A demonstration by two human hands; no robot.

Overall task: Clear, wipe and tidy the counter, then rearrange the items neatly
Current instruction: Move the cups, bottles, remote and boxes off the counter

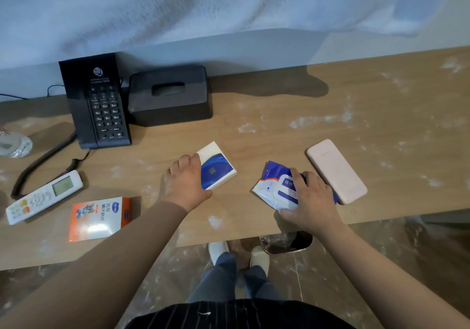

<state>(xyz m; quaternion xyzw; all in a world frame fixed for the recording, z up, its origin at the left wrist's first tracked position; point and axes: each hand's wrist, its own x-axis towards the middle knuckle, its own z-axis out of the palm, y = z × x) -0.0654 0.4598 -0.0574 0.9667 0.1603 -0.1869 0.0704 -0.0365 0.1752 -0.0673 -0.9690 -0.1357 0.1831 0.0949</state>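
On the wooden counter [279,140], smeared with white dust, my left hand [184,180] grips the left end of a white box with a blue card picture [220,167]. My right hand [311,197] grips a blue and white wet-wipe pack [276,183] near the front edge, fingers curled over its top. Right beside that pack lies a pale pink power bank [335,171]. An orange and white sachet [99,218] and a white remote control [43,196] lie at the front left.
A black desk phone [99,102] with its coiled cord [38,166] and a black tissue box [170,96] stand against the back wall. A glass ashtray [14,144] sits at the far left. A bin [286,243] stands on the floor under the counter edge.
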